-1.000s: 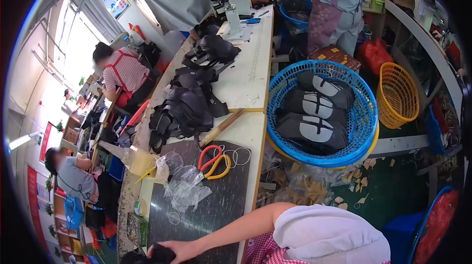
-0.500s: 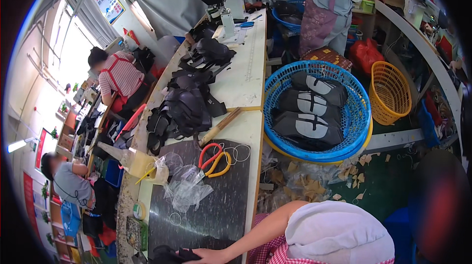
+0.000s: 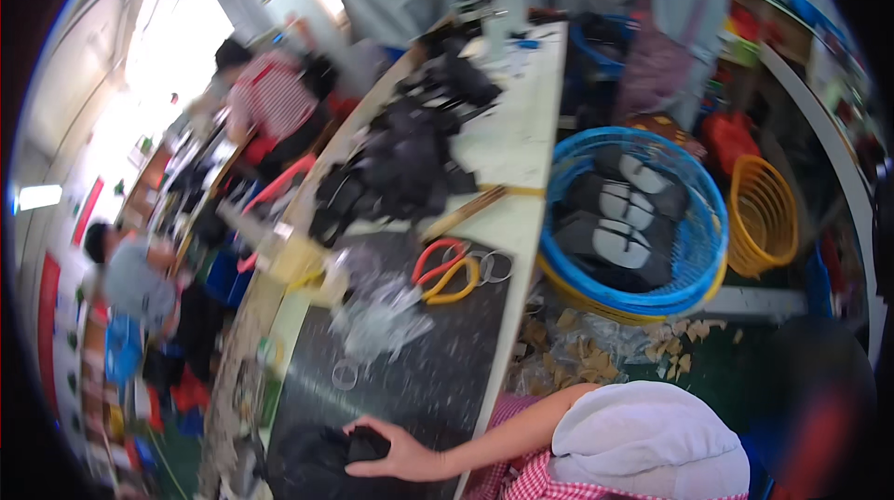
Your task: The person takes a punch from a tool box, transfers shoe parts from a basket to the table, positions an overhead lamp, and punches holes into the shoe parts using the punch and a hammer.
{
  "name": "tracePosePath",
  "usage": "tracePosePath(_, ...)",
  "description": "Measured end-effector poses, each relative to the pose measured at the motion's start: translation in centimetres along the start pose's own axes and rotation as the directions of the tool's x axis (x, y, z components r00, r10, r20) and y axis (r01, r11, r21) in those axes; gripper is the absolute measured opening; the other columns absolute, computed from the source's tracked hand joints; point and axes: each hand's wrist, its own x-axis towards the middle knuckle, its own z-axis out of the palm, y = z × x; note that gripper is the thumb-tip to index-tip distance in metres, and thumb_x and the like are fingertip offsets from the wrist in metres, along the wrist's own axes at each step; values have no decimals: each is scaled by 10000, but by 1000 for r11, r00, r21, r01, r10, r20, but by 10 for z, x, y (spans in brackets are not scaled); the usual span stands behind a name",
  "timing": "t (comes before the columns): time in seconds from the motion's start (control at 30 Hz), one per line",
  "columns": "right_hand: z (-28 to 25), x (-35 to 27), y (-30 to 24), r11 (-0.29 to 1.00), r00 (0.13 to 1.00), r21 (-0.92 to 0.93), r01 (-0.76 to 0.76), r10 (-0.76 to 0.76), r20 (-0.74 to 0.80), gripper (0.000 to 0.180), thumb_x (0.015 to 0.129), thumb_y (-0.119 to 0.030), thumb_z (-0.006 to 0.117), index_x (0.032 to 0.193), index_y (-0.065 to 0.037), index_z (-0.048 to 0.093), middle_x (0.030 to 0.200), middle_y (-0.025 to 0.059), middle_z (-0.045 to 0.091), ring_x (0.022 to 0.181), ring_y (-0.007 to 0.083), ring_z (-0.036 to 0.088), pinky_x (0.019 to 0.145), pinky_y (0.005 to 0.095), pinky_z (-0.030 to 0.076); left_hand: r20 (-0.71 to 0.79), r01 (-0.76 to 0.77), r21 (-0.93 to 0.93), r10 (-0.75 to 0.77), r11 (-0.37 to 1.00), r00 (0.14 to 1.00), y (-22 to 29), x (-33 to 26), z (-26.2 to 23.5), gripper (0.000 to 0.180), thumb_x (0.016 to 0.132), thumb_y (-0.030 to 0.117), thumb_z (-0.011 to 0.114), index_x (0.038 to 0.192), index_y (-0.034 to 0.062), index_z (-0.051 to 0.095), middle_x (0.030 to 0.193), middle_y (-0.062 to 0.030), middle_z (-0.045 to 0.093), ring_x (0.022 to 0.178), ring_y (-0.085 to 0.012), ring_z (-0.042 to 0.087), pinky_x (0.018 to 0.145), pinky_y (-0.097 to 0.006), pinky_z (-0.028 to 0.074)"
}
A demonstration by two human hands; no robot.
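Note:
My right hand [image 3: 402, 453] comes in from the lower right on a bare forearm. Its thumb and fingers curve around a black piece [image 3: 370, 445] that looks soft, at the near end of the dark work mat [image 3: 391, 398]. More black material [image 3: 303, 463] bunches beside it and runs off the lower edge; its kind is blurred. My left hand does not show. Farther up the mat, crumpled clear plastic [image 3: 377, 323] lies near scissors [image 3: 447, 272] with red and yellow handles. Loose pale rings rest close by.
A dark heap of cut pieces [image 3: 400, 151] covers the table's far half, below a sewing machine [image 3: 498, 6]. A pale squeeze bottle [image 3: 293, 258] lies at the left edge. Right of the table stands a blue basket [image 3: 689, 286] of black-and-grey pieces. Co-workers are beyond.
The whole view has swung, so the table and basket sit farther right. My right hand was low over the black material with fingers stretched; now it is curled around a piece of it.

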Motion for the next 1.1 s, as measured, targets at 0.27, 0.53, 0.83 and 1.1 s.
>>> tracePosePath(0.27, -1, 12, 0, 953, 949, 88, -289, 297, -107, 413, 687, -118, 730, 1013, -25, 494, 956, 68, 531, 878, 135, 515, 771, 260, 424, 98, 65, -87, -56, 994, 994, -1, -19, 22, 544, 678, -22, 685, 1174, -39, 461, 1117, -128, 541, 993, -246, 552, 878, -359, 445)
tracePosePath(0.53, 36, 91, 8, 940, 913, -81, -332, 341, 223, 709, 665, 7, 692, 1273, 31, 328, 1138, 137, 514, 985, 229, 535, 881, 318, 417, 215, 12, -82, 6, 997, 976, 48, 55, 29, 560, 743, 213, 699, 1192, -11, 451, 1147, -131, 528, 1029, -214, 537, 891, -356, 431)
tracePosePath(0.83, 16, 175, 92, 909, 873, -253, -332, 397, 283, 455, 715, -68, 689, 1114, -20, 478, 995, 56, 559, 901, 168, 557, 801, 276, 440, 238, -467, 845, 599, 260, 764, 65, 82, -106, 443, 740, 227, 663, 1124, 56, 522, 1216, -132, 460, 1158, -265, 406, 980, -350, 323)
tracePosePath(1.1, 53, 155, 68, 931, 868, -258, -260, 342, 360, 644, 655, -15, 689, 1233, -15, 404, 1067, 88, 531, 952, 196, 541, 859, 299, 424, 157, -266, 414, 219, 871, 963, 51, 91, -97, 670, 784, 202, 648, 1317, 28, 281, 1290, -131, 393, 1207, -233, 360, 1014, -355, 288)
